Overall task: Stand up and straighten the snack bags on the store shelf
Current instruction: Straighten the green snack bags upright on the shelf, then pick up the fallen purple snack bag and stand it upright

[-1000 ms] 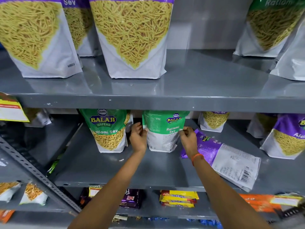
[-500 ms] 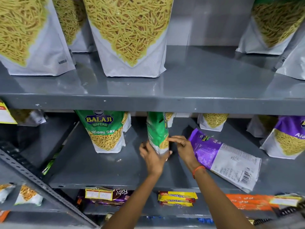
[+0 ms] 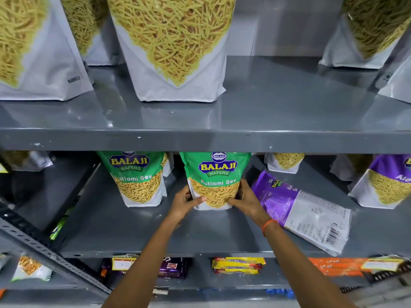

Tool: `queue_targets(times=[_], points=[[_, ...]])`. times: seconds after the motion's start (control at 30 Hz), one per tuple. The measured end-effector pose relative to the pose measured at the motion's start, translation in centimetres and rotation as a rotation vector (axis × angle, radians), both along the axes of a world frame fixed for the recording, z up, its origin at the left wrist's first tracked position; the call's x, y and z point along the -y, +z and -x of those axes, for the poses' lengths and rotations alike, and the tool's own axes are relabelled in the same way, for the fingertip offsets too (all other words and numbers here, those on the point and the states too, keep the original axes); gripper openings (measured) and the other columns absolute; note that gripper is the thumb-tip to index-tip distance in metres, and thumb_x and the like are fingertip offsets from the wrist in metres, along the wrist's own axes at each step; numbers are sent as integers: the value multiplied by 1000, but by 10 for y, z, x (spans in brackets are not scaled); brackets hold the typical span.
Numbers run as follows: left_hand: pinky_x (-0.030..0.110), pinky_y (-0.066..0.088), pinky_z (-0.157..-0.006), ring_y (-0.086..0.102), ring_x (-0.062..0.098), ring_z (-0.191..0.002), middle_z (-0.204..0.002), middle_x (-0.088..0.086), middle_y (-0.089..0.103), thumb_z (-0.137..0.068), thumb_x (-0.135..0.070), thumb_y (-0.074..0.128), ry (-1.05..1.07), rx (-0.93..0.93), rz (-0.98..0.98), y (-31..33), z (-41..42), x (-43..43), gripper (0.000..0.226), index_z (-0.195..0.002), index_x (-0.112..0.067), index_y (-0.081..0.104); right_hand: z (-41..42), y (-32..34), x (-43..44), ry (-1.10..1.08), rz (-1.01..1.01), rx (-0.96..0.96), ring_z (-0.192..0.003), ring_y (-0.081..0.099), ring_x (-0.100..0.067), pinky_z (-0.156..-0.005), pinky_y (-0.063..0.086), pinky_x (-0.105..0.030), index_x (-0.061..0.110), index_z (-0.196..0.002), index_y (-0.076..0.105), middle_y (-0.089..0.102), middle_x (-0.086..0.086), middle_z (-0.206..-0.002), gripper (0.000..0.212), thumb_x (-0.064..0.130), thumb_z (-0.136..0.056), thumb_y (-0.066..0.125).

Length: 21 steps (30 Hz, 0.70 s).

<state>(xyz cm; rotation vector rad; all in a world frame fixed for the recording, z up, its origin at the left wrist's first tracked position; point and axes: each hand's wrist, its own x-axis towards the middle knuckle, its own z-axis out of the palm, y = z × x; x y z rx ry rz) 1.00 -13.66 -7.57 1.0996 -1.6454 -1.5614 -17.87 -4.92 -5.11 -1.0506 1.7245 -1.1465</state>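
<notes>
A green Ratlami Sev bag stands upright on the middle grey shelf, front label facing me. My left hand grips its lower left side and my right hand grips its lower right side. A second green Ratlami Sev bag stands upright just to its left, apart from it. Right of my right hand, a purple snack bag lies flat on its front, barcode side up, near the shelf's front edge.
Another purple bag stands at the right, with smaller bags behind. Large white sev bags stand on the upper shelf. Biscuit packs lie on the lower shelf. A slotted metal upright crosses the lower left.
The green bag has been turned from back side out, through edge-on, to front label facing me. Both hands moved down to its lower sides.
</notes>
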Motion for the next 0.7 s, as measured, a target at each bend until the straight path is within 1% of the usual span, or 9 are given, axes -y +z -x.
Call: queue_targets(times=[0.1, 0.2, 0.33, 0.4, 0.43, 0.47, 0.5, 0.57, 0.7], points=[[24, 53, -80, 64, 25, -98, -97, 2, 69, -73, -12, 75, 15, 20, -31, 1, 0, 2, 37, -106, -12, 57, -7, -5, -2, -38, 45, -1, -124, 49, -34, -105, 42, -53, 1, -128, 35, 53, -22, -130, 67, -11, -72, 67], [37, 47, -99, 56, 28, -118, -124, 12, 61, -75, -9, 73, 84, 20, -38, 2, 8, -16, 56, -125, -6, 48, -9, 2, -6, -17, 85, -61, -129, 45, -31, -108, 40, -50, 4, -133, 33, 49, -18, -136, 69, -1, -75, 69], [40, 41, -106, 48, 27, -126, -136, 15, 51, -74, -10, 75, 400, 1, -95, -5, 43, -76, 74, -136, -2, 35, 10, 9, -20, -129, 168, -452, -141, 26, -30, -117, 24, -40, 1, -143, 21, 28, -18, -152, 78, 15, -80, 65], [37, 47, -94, 58, 31, -108, -117, 22, 60, -75, -8, 73, 562, -35, -162, -6, 74, -109, 52, -119, 3, 48, 37, 6, -32, -65, -15, -757, -143, 20, -30, -118, 17, -40, 4, -144, 18, 22, -17, -154, 74, 25, -85, 58], [33, 47, -81, 60, 29, -90, -97, 21, 63, -76, -7, 72, 604, -56, -214, -4, 91, -124, 33, -102, 3, 54, 54, 4, -39, -18, -150, -874, -144, 17, -29, -119, 13, -42, 6, -145, 17, 20, -14, -156, 71, 32, -89, 52], [29, 44, -68, 57, 23, -69, -73, 15, 62, -78, -6, 70, 609, -92, -287, -2, 108, -133, 16, -82, -3, 55, 69, 5, -45, 10, -270, -938, -144, 17, -29, -119, 10, -44, 8, -145, 17, 20, -12, -156, 67, 38, -91, 44], [28, 39, -56, 49, 15, -50, -52, 4, 56, -79, -7, 68, 594, -134, -385, 1, 128, -144, 22, -67, -9, 50, 86, 6, -52, 27, -347, -967, -143, 18, -29, -119, 9, -47, 10, -144, 20, 22, -11, -156, 64, 43, -93, 38], [24, 31, -43, 36, 8, -34, -26, -11, 40, -82, -9, 66, 538, -193, -560, 5, 166, -162, 38, -53, -15, 42, 120, 7, -63, 45, -419, -951, -141, 23, -31, -117, 11, -52, 15, -142, 27, 27, -9, -154, 59, 48, -94, 29], [27, 36, -53, 41, 9, -32, -17, -7, 38, -85, -5, 62, 559, -251, -652, 10, 221, -184, 39, -51, -13, 44, 191, 5, -88, 97, -556, -664, -132, 41, -34, -112, 31, -45, 16, -133, 43, 42, -13, -146, 51, 44, -93, 30]])
